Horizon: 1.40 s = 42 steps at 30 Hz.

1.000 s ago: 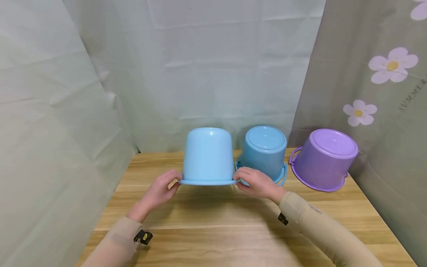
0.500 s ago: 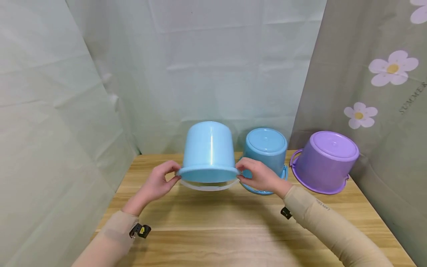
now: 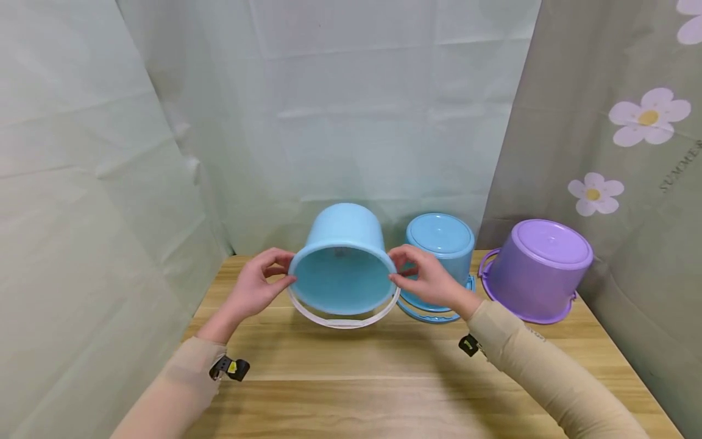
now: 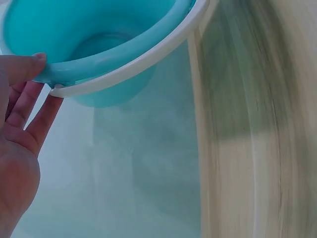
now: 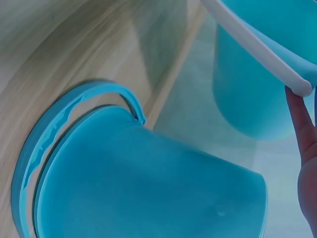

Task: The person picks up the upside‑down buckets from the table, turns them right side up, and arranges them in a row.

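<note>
A light blue bucket [image 3: 345, 228] with a white handle [image 3: 344, 324] is held up over the table, tilted so its open mouth faces me. My left hand [image 3: 258, 285] pinches the rim at the left side, thumb on the rim and fingers behind, as the left wrist view shows near the handle joint [image 4: 58, 91]. On the opposite side my right hand [image 3: 428, 277] pinches the rim; the right wrist view catches only part of that hand [image 5: 308, 144]. The white handle hangs below the mouth. Inside, the bucket's bottom shows in shadow.
Just right of the held bucket, a darker blue bucket [image 3: 440, 235] stands upside down, partly behind my right hand. Farther right, a purple bucket [image 3: 540, 274] is also upside down. Pale cloth [image 3: 373, 122] hangs behind the wooden table [image 3: 329, 396]; flowered cloth [image 3: 636, 256] hangs at right.
The light blue bucket has gone from upside down to tilted, its mouth swinging up towards me. Its white handle has come into view below. Both hands keep hold of the rim and have risen slightly.
</note>
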Tool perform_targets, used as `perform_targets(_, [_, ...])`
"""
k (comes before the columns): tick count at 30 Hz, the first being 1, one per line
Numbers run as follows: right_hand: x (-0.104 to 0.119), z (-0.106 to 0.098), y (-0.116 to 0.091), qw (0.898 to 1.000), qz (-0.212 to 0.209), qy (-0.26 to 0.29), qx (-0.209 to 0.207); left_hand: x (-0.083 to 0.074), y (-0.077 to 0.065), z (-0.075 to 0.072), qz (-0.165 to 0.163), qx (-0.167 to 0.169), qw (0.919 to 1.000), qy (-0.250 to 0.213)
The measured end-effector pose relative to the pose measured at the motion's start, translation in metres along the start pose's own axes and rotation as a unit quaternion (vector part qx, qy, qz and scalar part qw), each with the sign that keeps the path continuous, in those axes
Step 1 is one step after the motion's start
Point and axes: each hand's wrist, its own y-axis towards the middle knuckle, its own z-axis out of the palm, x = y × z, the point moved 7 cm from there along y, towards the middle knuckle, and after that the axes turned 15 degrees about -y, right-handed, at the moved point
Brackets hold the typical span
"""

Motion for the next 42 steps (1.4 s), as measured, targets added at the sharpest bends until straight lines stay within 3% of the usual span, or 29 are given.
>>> perform_targets(12, [-0.008, -0.001, 0.011, 0.991, 0.121, 0.064, 0.004, 0.011, 0.007, -0.013, -0.078, -0.037, 0.9938, -0.070])
perform_targets(17, [-0.015, 0.004, 0.014, 0.971, 0.192, 0.145, 0.014, 0.020, 0.007, -0.019, -0.139, -0.050, 0.9857, -0.080])
perform_targets(20, [-0.018, 0.005, 0.016, 0.955, 0.234, 0.179, 0.010, 0.027, 0.006, -0.022, -0.187, -0.057, 0.9751, -0.105])
perform_targets(25, [-0.018, 0.009, 0.022, 0.939, 0.284, 0.196, 0.012, 0.035, 0.004, -0.027, -0.246, -0.061, 0.9586, -0.129])
perform_targets(30, [-0.014, 0.014, 0.031, 0.935, 0.299, 0.185, 0.038, 0.040, 0.004, -0.034, -0.262, -0.060, 0.9526, -0.143])
perform_targets(36, [-0.008, 0.017, 0.048, 0.949, 0.268, 0.143, 0.088, 0.038, 0.009, -0.046, -0.259, -0.035, 0.9515, -0.163])
perform_targets(42, [-0.003, 0.031, 0.066, 0.952, 0.247, 0.143, 0.113, 0.039, 0.011, -0.065, -0.271, -0.023, 0.9469, -0.172])
